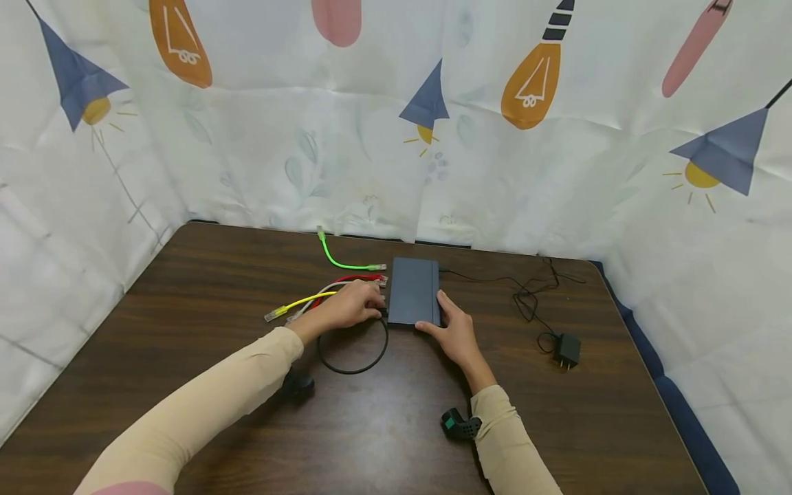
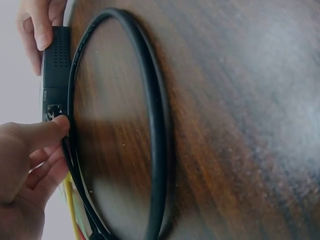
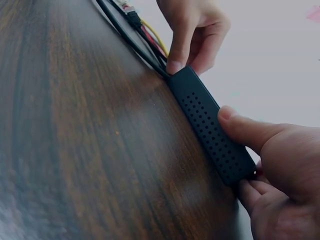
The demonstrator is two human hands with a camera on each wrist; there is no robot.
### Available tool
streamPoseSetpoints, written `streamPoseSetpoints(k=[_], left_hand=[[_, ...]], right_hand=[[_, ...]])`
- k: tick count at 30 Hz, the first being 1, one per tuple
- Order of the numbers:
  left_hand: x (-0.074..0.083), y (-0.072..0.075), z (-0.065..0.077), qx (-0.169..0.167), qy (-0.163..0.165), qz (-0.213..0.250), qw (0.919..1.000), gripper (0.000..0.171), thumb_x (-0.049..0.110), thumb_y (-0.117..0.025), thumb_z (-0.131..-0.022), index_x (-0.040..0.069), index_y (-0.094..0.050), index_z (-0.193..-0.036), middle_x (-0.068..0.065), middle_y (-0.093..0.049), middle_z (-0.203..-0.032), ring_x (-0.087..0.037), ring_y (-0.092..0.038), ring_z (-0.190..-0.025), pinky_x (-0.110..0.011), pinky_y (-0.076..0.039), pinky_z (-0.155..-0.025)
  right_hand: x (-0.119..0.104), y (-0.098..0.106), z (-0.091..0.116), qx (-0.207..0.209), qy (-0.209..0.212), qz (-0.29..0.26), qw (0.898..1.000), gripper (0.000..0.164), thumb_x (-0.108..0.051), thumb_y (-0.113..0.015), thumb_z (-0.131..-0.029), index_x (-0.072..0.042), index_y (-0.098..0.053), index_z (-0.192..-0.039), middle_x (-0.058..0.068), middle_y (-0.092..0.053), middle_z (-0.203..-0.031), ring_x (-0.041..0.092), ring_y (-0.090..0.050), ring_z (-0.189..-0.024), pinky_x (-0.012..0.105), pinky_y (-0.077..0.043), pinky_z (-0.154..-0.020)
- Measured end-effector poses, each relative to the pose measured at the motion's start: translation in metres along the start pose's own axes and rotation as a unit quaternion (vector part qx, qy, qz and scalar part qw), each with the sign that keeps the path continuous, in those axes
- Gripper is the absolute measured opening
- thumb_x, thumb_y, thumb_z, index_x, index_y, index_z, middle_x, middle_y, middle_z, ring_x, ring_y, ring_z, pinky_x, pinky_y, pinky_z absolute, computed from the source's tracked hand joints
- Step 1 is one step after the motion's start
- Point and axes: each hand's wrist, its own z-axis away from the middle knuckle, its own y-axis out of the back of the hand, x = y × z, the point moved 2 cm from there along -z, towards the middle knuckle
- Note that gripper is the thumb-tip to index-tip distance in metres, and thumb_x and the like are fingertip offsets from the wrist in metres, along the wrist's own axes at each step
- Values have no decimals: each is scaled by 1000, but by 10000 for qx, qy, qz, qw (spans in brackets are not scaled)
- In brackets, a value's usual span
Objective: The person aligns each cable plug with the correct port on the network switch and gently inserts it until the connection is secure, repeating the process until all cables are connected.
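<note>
From my distant place I count two hands at work on one dark box (image 1: 412, 292), which lies flat on the table (image 1: 383, 447), near its far edge. The right hand (image 1: 454, 333) holds the box at its near right corner, with the thumb on the near side, which has many small holes, and the fingers along the right side. The left hand (image 1: 355, 302) is narrow: its thumb and fingers pinch one end of the one thick black cable (image 1: 349, 372) at the left side of the box, just beside a socket. If the plug sits inside, I cannot tell. This cable makes one round loop on the table, in front of the left hand.

I count four coloured cables to the left of the box: one green (image 1: 337, 262), lying farthest back, then one red (image 1: 355, 277), one white (image 1: 303, 309) and one yellow (image 1: 309, 300), the last three crowded together by the left hand. On the right, one thin cord (image 1: 526, 295), tangled, runs from the box to one power plug (image 1: 567, 349), whose two prongs point toward the near side.
</note>
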Motion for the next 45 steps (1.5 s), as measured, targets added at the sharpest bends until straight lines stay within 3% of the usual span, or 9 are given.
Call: streamPoseSetpoints(k=[12,16,27,32,45], left_hand=[[0,2,1,-199,404,127,9989,11,14,-76,-83,9,-75,-93,-1,-63,-82,-10,-54,-72,-23,-44,-63],[-1,3,5,-284,418,141,9986,16,16,-76,-83,10,-75,-98,-1,-64,-87,-10,-56,-75,-22,-47,-65],[-3,7,7,-32,377,123,9992,24,15,-71,-87,6,-72,-110,-6,-70,-107,-16,-65,-90,-33,-53,-79],[-3,9,4,-13,525,205,9984,20,13,-70,-88,8,-73,-108,-6,-69,-106,-14,-62,-82,-29,-51,-73],[-5,12,2,-45,772,-4,9970,21,5,-67,-88,11,-73,-108,-5,-66,-106,-19,-65,-90,-34,-54,-77]], right_hand=[[1,2,0,-24,-218,4,9998,93,-31,-79,-79,-14,-26,-154,12,-26,-159,29,-42,-137,38,-43,-105],[-1,1,2,-45,-119,-115,9999,94,-27,-80,-78,-16,-26,-154,13,-25,-159,30,-41,-138,39,-43,-105],[-4,3,1,19,51,-182,9998,88,-25,-78,-81,-13,-28,-153,16,-27,-158,32,-36,-141,40,-41,-107],[-5,3,2,-10,35,-170,9998,88,-24,-78,-81,-13,-29,-153,15,-27,-158,31,-35,-142,39,-40,-108],[-4,4,3,-29,2,-97,9999,86,-20,-78,-81,-13,-31,-152,14,-29,-158,36,-41,-138,44,-42,-106]])
